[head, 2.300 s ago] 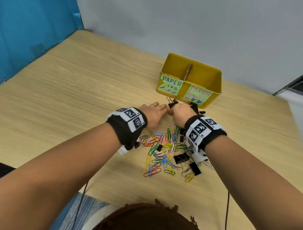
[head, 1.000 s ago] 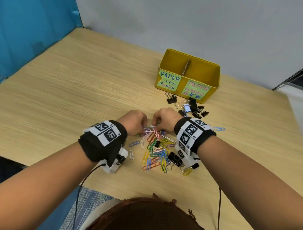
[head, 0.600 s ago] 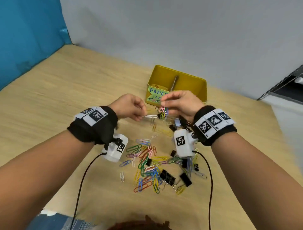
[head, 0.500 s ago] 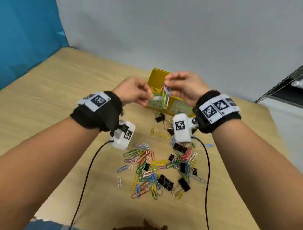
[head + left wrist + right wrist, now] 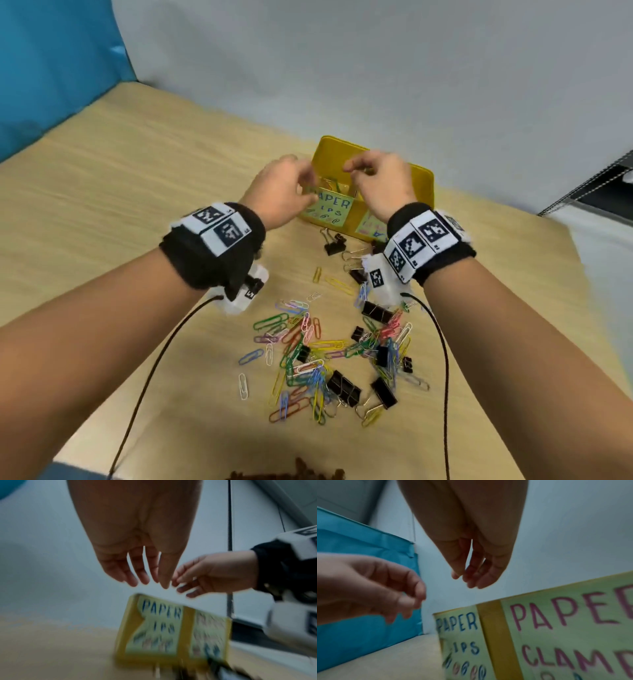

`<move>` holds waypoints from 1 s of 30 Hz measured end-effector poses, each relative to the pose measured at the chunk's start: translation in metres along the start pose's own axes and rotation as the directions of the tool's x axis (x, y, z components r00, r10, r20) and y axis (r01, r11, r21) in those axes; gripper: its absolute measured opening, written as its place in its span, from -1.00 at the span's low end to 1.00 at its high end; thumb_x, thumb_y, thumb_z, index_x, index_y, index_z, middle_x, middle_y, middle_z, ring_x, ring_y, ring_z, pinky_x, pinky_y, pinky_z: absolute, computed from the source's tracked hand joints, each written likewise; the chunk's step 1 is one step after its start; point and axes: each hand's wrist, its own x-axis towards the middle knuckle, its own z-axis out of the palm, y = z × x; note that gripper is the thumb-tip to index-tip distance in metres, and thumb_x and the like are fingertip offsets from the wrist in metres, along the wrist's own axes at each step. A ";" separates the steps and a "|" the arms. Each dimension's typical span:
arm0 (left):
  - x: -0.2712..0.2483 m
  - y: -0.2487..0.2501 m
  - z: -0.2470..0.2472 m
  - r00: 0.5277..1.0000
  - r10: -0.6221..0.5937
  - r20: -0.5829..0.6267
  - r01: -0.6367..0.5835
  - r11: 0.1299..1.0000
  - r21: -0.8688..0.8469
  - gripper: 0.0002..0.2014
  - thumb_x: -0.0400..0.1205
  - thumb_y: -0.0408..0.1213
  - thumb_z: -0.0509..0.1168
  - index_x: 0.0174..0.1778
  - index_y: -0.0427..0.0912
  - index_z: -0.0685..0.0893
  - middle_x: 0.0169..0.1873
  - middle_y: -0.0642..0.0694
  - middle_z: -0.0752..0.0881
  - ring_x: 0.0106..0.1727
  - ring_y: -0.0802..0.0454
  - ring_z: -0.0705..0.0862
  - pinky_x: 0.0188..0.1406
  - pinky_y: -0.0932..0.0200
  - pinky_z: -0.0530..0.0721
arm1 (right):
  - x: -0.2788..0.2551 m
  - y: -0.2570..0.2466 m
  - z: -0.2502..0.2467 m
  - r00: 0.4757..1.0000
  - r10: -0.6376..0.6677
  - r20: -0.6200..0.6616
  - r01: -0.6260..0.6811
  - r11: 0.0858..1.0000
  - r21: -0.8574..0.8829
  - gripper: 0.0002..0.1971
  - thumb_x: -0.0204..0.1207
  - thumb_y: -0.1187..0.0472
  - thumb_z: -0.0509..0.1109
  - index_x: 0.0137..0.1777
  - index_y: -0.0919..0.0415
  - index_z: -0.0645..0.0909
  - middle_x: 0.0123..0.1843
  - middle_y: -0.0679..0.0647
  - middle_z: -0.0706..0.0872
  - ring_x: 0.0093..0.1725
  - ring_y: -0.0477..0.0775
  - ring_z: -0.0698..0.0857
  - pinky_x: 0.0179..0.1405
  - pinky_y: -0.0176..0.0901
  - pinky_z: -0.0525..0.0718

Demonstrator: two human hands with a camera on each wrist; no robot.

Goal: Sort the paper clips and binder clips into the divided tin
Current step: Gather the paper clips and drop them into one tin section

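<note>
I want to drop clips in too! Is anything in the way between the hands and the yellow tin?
Nothing visible is. The left hand and right hand hang right above the tin, whose top is open. Only its divider stands inside, and it splits the two compartments rather than covering them.

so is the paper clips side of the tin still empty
No. In the head view a few coloured paper clips lie inside the yellow tin's left compartment, behind the PAPER label. The count is unclear.

left hand point(image 5: 137, 555) fingers loose | right hand point(image 5: 205, 574) beside | tin point(image 5: 171, 632) below
</note>
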 end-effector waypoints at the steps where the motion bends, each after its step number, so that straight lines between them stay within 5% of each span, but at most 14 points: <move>1: -0.014 -0.009 0.004 0.997 0.012 0.080 -0.012 1.000 0.002 -0.85 0.51 -0.36 0.36 -0.03 -0.10 0.67 -0.13 0.00 0.60 -0.11 0.05 0.56 -0.12 0.24 0.48 | -0.011 0.000 0.001 0.998 -0.027 0.061 0.029 0.999 -0.031 -0.75 0.54 0.39 0.25 0.01 0.21 0.76 -0.10 -0.06 0.66 -0.06 -0.07 0.61 0.03 -0.23 0.60; 3: -0.042 -0.023 0.016 0.925 0.006 0.381 -0.028 0.998 0.052 -0.73 0.52 -0.46 0.29 0.08 -0.11 0.68 -0.08 -0.05 0.61 -0.09 0.01 0.58 -0.13 0.32 0.48 | -0.033 0.002 0.008 0.942 0.016 0.334 0.026 0.992 -0.122 -0.76 0.55 0.37 0.25 0.03 0.19 0.74 -0.18 -0.02 0.67 -0.11 0.00 0.64 -0.18 -0.20 0.63; 5: -0.064 -0.029 0.029 0.793 -0.030 0.608 -0.110 0.975 0.191 -0.57 0.56 -0.46 0.22 0.35 -0.12 0.58 0.14 -0.14 0.57 0.11 -0.09 0.60 0.11 0.27 0.51 | -0.053 0.004 0.022 0.815 0.124 0.566 0.088 0.939 -0.332 -0.74 0.58 0.33 0.22 0.13 0.17 0.71 -0.08 0.08 0.73 -0.03 0.11 0.69 -0.15 -0.20 0.64; 7: -0.080 -0.028 0.034 0.740 -0.029 0.672 -0.210 0.939 0.272 -0.53 0.60 -0.39 0.19 0.45 -0.07 0.50 0.26 -0.22 0.49 0.27 -0.17 0.55 0.30 0.11 0.52 | -0.070 0.009 0.037 0.782 0.179 0.598 0.165 0.864 -0.475 -0.68 0.60 0.35 0.16 0.26 0.19 0.63 0.25 0.17 0.67 0.26 0.18 0.64 0.19 -0.11 0.59; 10: -0.101 -0.028 0.029 0.711 0.004 0.703 -0.230 0.946 0.228 -0.59 0.60 -0.39 0.18 0.35 -0.04 0.61 0.19 -0.22 0.59 0.12 -0.08 0.60 0.17 0.19 0.52 | -0.096 0.009 0.051 0.747 0.164 0.644 0.204 0.865 -0.458 -0.66 0.59 0.37 0.13 0.31 0.25 0.54 0.35 0.25 0.50 0.34 0.29 0.56 0.31 -0.01 0.53; 13: -0.122 -0.033 0.019 0.741 -0.030 0.671 -0.153 0.965 0.213 -0.65 0.57 -0.33 0.27 0.28 -0.08 0.65 0.12 -0.20 0.68 0.02 -0.05 0.62 -0.05 0.31 0.44 | -0.118 0.006 0.053 0.637 0.117 0.762 0.245 0.906 -0.345 -0.65 0.56 0.39 0.16 0.30 0.27 0.58 0.35 0.23 0.56 0.33 0.21 0.57 0.25 -0.19 0.49; 17: -0.156 -0.039 0.008 0.763 -0.178 0.621 -0.028 0.951 0.307 -0.14 0.23 0.19 0.52 0.41 -0.02 0.40 0.14 -0.05 0.46 0.23 -0.05 0.51 0.22 0.09 0.55 | -0.132 0.014 0.046 0.687 0.135 0.714 0.176 0.923 -0.344 -0.62 0.55 0.17 0.29 0.37 0.14 0.50 0.34 0.22 0.49 0.33 0.23 0.55 0.19 -0.23 0.46; 19: -0.172 -0.034 0.011 0.753 -0.247 0.609 -0.024 0.916 0.402 0.05 0.08 0.30 0.52 0.45 0.00 0.27 0.24 -0.07 0.39 0.30 -0.08 0.44 0.28 -0.02 0.55 | -0.139 0.017 0.048 0.696 0.186 0.694 0.157 0.903 -0.399 -0.41 0.43 -0.06 0.43 0.43 0.08 0.41 0.34 0.21 0.42 0.33 0.26 0.53 0.30 -0.08 0.51; 23: -0.184 -0.024 0.031 0.824 -0.251 0.508 0.000 0.897 0.442 -0.07 0.20 0.11 0.56 0.40 -0.16 0.29 0.27 -0.18 0.40 0.26 -0.16 0.49 0.17 -0.01 0.58 | -0.153 0.005 0.069 0.729 0.124 0.673 0.208 0.897 -0.390 -0.19 0.20 -0.13 0.59 0.43 0.05 0.38 0.33 0.20 0.42 0.32 0.29 0.51 0.29 0.09 0.57; 27: -0.162 -0.028 0.036 0.828 -0.272 0.490 0.142 0.947 0.287 -0.31 0.36 -0.26 0.53 0.38 -0.25 0.39 0.24 -0.25 0.53 0.24 -0.19 0.58 0.15 0.09 0.55 | -0.145 -0.002 0.078 0.739 0.031 0.673 0.266 0.905 -0.333 -0.39 0.28 0.09 0.59 0.33 0.16 0.52 0.28 0.24 0.49 0.24 0.28 0.60 0.23 -0.03 0.59; 30: -0.146 -0.028 0.039 0.856 -0.253 0.450 0.134 0.951 0.280 -0.60 0.45 -0.37 0.42 0.20 -0.27 0.55 0.16 -0.25 0.67 0.19 -0.18 0.63 0.05 0.11 0.54 | -0.134 0.003 0.072 0.755 0.022 0.655 0.252 0.913 -0.321 -0.51 0.28 0.16 0.60 0.22 0.20 0.62 0.21 0.21 0.54 0.22 0.20 0.60 0.10 -0.20 0.52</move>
